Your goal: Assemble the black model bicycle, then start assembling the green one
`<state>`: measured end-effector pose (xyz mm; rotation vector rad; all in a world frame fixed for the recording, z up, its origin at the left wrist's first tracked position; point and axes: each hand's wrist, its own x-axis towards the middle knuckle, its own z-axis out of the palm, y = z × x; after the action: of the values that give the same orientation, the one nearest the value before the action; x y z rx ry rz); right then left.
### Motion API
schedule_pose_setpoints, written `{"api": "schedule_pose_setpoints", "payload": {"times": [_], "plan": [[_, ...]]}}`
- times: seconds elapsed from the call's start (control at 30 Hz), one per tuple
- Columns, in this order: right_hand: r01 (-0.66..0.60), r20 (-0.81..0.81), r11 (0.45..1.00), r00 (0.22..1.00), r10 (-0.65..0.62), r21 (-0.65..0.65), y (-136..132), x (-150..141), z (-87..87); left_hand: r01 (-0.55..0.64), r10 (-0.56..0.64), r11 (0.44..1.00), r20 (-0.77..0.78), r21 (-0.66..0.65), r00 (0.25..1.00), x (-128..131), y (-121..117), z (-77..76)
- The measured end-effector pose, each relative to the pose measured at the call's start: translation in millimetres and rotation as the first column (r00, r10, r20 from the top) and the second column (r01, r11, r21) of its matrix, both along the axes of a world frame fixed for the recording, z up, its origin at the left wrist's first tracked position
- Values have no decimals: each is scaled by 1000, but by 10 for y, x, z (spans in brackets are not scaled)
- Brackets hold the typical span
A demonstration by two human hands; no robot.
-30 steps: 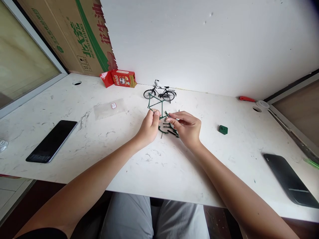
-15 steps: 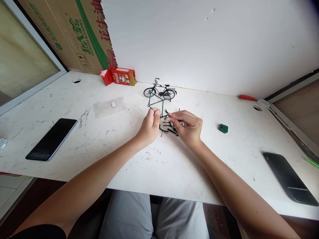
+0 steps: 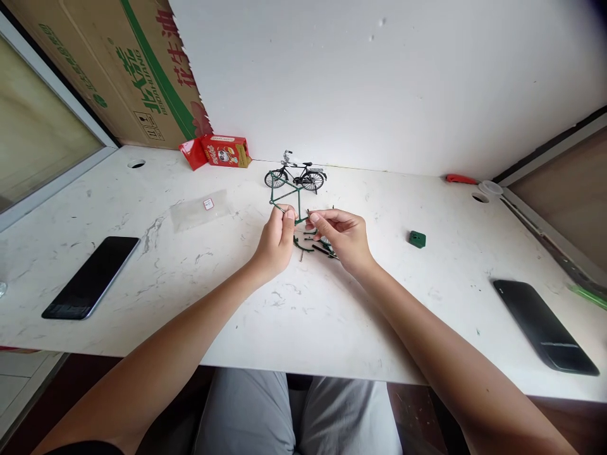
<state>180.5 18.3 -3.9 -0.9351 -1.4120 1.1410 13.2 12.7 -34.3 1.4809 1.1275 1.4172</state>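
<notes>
A small green model bicycle frame is pinched between the thumb and fingers of my left hand, tilted up off the desk. At the frame's right end, the thumb and fingertips of my right hand are closed together. A tiny dark tip shows there; whether it is a separate part or the frame's end I cannot tell. Under and between the hands lie several loose green and black bicycle parts, partly covered by my right hand, and a small screw. Behind the frame stands a finished black model bicycle.
A clear plastic bag and a phone lie to the left. At right are a small green block, a dark phone-shaped object and a red-handled tool. A red box stands at the back left.
The camera view has turned slightly, so the desk items appear farther left. Both hands stay at the frame; my right fingertips have shifted slightly, and a dark tip now shows at them.
</notes>
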Motion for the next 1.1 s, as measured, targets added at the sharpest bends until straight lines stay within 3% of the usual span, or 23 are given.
{"api": "schedule_pose_setpoints", "payload": {"times": [0.6, 0.73, 0.87, 1.1], "plan": [[62, 16, 996, 998, -64, 64, -118, -153, -117, 15, -17, 994, 22, 107, 1000, 84, -129, 72], [29, 51, 998, 998, -32, 54, -55, -103, -117, 116, -94, 991, 290, -59, 952, 99, -59, 43], [22, 27, 999, 999, -23, 49, -28, -62, -101, 327, -160, 926, 586, -191, 795, 95, 13, 24], [-31, 22, 993, 999, 28, 118, -1, -32, -181, 463, -171, 841, 673, -281, 719, 41, 12, 128]]}}
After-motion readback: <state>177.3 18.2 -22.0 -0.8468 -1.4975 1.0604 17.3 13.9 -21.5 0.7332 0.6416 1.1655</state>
